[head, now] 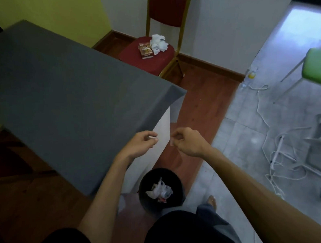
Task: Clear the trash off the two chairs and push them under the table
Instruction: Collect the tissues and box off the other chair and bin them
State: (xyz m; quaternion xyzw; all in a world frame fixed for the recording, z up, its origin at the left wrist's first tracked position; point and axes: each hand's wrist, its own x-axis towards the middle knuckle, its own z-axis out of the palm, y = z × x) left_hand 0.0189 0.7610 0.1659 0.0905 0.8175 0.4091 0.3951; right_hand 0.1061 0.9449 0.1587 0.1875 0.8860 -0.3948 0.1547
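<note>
A red padded chair (pixel 133 56) with a gold frame stands beyond the far end of the grey-covered table (pixel 60 90). On its seat lie a small brown snack box (pixel 146 50) and crumpled white tissue (pixel 158 43). Near my feet a black bin (pixel 161 189) holds crumpled white paper and a wrapper. My left hand (pixel 140 144) and my right hand (pixel 188 142) hover side by side above the bin at the table's near corner, fingers loosely curled, nothing visible in either. A second red chair (pixel 8 168) sits dim at the left, mostly under the table.
A green stool (pixel 316 66) stands at the right on the grey tile floor. White cables (pixel 270 152) trail across the tiles beside a white stand. A plastic bottle (pixel 250 74) leans at the wall corner. My foot (pixel 211 201) is beside the bin.
</note>
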